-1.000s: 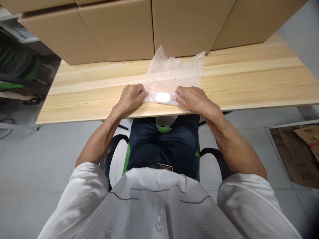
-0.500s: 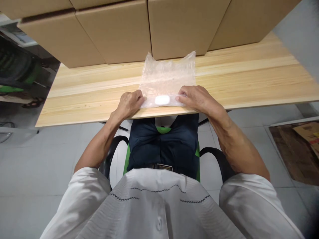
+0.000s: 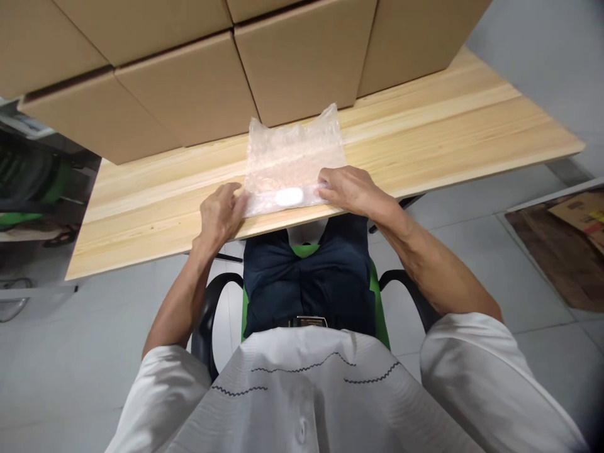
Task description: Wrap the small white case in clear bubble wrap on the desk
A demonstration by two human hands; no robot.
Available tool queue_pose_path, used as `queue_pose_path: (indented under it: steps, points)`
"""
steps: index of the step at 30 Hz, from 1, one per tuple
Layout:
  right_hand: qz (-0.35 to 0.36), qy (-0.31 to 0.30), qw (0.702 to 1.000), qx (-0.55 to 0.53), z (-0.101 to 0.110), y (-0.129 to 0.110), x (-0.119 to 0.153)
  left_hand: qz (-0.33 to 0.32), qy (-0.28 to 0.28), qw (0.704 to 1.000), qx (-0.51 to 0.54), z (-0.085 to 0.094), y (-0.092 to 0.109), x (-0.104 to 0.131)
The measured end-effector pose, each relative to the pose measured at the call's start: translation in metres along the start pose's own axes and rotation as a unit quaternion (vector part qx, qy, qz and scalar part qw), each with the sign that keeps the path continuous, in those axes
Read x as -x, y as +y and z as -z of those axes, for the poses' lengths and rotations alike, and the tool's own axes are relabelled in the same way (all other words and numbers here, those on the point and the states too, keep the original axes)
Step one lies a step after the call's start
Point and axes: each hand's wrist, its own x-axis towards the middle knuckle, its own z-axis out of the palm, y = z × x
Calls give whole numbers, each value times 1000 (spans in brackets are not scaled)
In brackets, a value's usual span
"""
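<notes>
A sheet of clear bubble wrap [image 3: 296, 154] lies on the wooden table, its near strip folded up along the front edge. Inside that fold, at about the middle, sits a small white rounded object [image 3: 289, 197]; its kind cannot be made out through the plastic. At the left end of the fold, my left hand [image 3: 221, 211] has its fingers and thumb closed on the bubble wrap. My right hand [image 3: 346, 189] pinches the right end, thumb and fingers curled in. Both wrists rest close to the table's front edge.
Stacked cardboard boxes [image 3: 189, 88] stand along the back of the table [image 3: 453, 132], close behind the sheet's far edge. Below the table are my legs and the green chair with black armrests [image 3: 219, 292]. A flattened piece of cardboard [image 3: 582, 214] lies at the right.
The view has turned and tilted, so table and boxes appear slanted. My left hand's fingers have shifted slightly at the left end of the wrap; the right hand keeps its pinch.
</notes>
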Motion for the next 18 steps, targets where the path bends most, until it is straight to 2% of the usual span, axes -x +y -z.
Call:
queue_pose_path:
  steps: [2,3,5,8,10,13,18]
  points:
    - [5,-3,1000,-4,1,0,0,-42,60,997,-17,1,6,6]
    - [7,-2,1000,-5,0,0,0,-72,70,995,-18,1,13,9]
    - [10,2,1000,-4,-2,3,1,-142,41,989,-1,-5,33,12]
    - [17,16,1000,-7,-7,7,2,-232,-49,971,21,-24,66,11]
    - [21,23,999,-13,-9,8,3,-241,-76,967,25,-37,80,9]
    - [24,26,999,-25,-10,10,3,-216,-77,972,38,-49,85,7]
    - [11,36,997,-65,-7,18,6,-211,-85,972,64,-49,80,7]
